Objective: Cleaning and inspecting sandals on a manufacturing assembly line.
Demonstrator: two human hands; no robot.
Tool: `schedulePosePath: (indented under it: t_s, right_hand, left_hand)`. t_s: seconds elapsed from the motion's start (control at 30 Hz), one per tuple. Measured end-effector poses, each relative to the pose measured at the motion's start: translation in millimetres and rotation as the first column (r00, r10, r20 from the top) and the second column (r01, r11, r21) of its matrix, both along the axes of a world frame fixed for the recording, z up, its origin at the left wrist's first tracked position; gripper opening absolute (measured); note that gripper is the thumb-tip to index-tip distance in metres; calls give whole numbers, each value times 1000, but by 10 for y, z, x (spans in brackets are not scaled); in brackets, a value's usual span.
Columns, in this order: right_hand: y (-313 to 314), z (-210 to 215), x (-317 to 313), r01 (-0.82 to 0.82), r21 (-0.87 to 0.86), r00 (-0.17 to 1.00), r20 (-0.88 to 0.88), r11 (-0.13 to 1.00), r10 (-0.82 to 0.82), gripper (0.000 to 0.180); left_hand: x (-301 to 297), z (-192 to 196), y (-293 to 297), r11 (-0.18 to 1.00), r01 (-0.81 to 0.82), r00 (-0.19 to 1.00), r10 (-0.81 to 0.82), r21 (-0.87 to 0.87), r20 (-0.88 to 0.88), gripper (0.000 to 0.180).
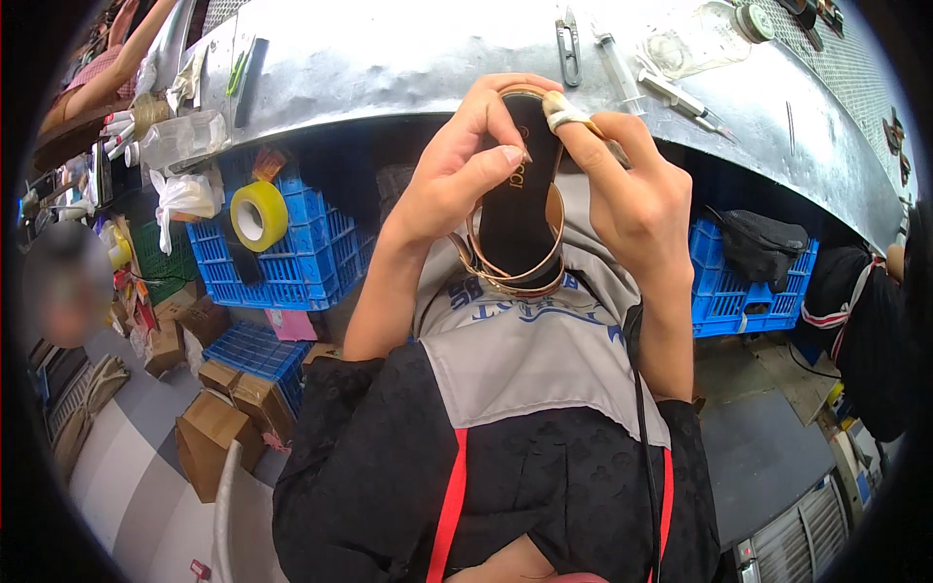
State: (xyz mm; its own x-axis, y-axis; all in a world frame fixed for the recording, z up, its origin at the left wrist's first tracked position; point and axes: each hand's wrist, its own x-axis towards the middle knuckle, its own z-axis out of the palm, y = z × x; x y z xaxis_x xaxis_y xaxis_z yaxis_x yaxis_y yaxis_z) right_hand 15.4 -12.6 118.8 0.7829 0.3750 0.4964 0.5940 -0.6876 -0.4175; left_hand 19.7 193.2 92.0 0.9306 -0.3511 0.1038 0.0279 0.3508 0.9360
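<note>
A sandal (512, 216) with a black insole and thin gold-edged straps is held up over my lap, its toe toward the metal bench and its heel toward me. My left hand (457, 165) is closed at the left of the toe end, with thumb and index finger pinched together over the insole. Whatever lies in that pinch is too small to make out. At the right of the toe my right hand (632, 189) grips the edge. A pale wrap (564, 112) covers one of its fingers.
On the metal bench (389, 58) lie thread snips (569, 49), syringes (675, 97), a clear jar (705, 39) and a plastic bottle (180, 139). Below stand blue crates (321, 243), with yellow tape (259, 216) at the left one. Cardboard boxes (216, 437) sit on the floor. Other people are nearby.
</note>
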Motion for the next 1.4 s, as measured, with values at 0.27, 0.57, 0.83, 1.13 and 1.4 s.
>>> schedulePosePath:
  t_s: [0.27,0.57,0.83,1.13,1.4]
  right_hand:
    - [104,239,233,-81,-40,997,-10,996,80,42]
    - [207,249,203,-79,46,961,-262,996,88,43]
    - [254,7,221,-117,223,960,-223,968,168,39]
    - [-74,194,104,-113,163,968,-205,980,146,32]
    - [-128,429,109,-117,86,962,-237,989,134,36]
  left_hand:
    - [81,97,49,971,-12,980,-36,237,198,15]
    - [-2,28,54,976,63,997,-73,207,38,12]
    - [-29,-132,99,995,-95,995,95,-14,-17,15]
    - [8,65,-15,998,50,999,-50,29,-12,16]
    - [-34,83,-255,979,-29,978,-13,201,207,15]
